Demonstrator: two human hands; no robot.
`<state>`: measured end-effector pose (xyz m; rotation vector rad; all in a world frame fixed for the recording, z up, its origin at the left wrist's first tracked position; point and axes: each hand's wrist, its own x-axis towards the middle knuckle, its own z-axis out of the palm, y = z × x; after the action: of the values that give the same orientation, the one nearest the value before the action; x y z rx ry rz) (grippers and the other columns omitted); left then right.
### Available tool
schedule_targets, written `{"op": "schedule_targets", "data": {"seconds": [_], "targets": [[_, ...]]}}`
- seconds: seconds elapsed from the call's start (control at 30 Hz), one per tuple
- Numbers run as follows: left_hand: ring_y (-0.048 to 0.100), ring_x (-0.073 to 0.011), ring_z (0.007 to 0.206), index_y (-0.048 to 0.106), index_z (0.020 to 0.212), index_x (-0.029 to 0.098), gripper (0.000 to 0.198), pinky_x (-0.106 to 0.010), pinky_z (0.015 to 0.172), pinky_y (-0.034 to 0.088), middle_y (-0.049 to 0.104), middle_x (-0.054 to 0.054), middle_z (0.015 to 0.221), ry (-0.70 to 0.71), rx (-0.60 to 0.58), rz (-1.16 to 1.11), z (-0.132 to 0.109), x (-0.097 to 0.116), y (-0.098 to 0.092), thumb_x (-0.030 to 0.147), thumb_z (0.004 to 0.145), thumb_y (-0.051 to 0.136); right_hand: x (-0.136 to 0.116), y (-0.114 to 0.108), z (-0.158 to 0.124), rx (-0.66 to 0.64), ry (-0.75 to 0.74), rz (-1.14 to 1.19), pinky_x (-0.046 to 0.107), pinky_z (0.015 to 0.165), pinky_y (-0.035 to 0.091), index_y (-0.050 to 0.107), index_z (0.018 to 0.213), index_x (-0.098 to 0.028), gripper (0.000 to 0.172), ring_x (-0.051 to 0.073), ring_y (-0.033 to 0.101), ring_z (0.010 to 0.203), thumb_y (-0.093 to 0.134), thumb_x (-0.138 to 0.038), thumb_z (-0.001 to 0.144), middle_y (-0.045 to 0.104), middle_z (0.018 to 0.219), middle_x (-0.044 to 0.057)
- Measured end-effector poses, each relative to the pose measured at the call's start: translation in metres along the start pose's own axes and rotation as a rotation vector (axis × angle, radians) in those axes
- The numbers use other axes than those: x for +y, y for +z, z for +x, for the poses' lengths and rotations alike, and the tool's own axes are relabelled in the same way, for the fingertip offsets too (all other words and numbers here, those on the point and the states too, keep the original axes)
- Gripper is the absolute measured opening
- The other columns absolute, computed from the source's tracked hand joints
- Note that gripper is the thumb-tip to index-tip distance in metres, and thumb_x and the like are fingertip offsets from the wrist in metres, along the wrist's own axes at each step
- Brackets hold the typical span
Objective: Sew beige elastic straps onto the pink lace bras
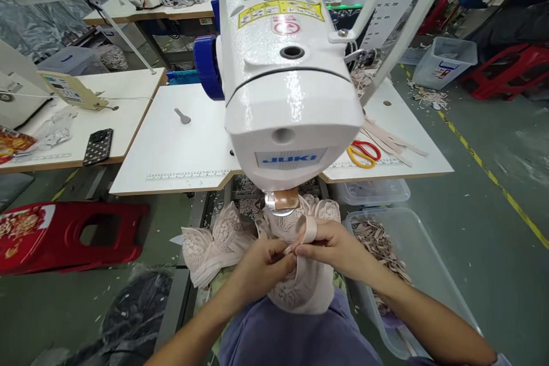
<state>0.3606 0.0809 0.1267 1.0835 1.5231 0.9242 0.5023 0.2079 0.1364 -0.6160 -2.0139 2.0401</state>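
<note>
Pale pink and smooth, the strap (309,230) is pinched by the right hand (337,245) and left hand (265,267), tips close together. Flowery lace (285,295) shows on what looks like a bra (316,293) on the lap (300,337), near the white sewing machine (291,117).

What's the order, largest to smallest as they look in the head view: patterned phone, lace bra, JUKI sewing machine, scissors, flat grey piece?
1. JUKI sewing machine
2. Lace bra
3. Patterned phone and scissors: too alike to rank
4. Flat grey piece
</note>
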Motion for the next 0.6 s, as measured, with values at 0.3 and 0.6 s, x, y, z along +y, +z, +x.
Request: {"op": "schedule_targets", "data": {"seconds": [0.3, 0.6], "targets": [[0.056, -0.0122, 0.049, 0.064, 0.114, 0.017, 0.026, -0.020, 0.047, 0.042, 0.062, 0.002, 0.061, 0.668, 0.503, 0.469, 0.009, 0.000, 0.011, 0.018, 0.095, 0.047, -0.001, -0.038, 0.032, 0.123, 0.136, 0.115, 0.026, 0.060, 0.046, 0.074, 0.091, -0.018, 0.035, 0.013, 0.059, 0.064, 0.067, -0.051, 0.083, 0.067, 0.074, 0.002], [0.072, -0.0196, 0.105, 0.072, 0.114, 0.017, 0.030, -0.026, 0.090, 0.058, 0.075, -0.006, 0.114, 0.242, 0.377, 0.286, 0.017, 0.023, -0.027, 0.023, 0.095, 0.049, -0.047, -0.063, 0.073, 0.097, -0.019, -0.221, 0.025, 0.051, 0.041, 0.054, 0.064, -0.022, 0.022, 0.013, 0.050, 0.057, 0.069, -0.034, 0.075, 0.055, 0.060, -0.002]]}}
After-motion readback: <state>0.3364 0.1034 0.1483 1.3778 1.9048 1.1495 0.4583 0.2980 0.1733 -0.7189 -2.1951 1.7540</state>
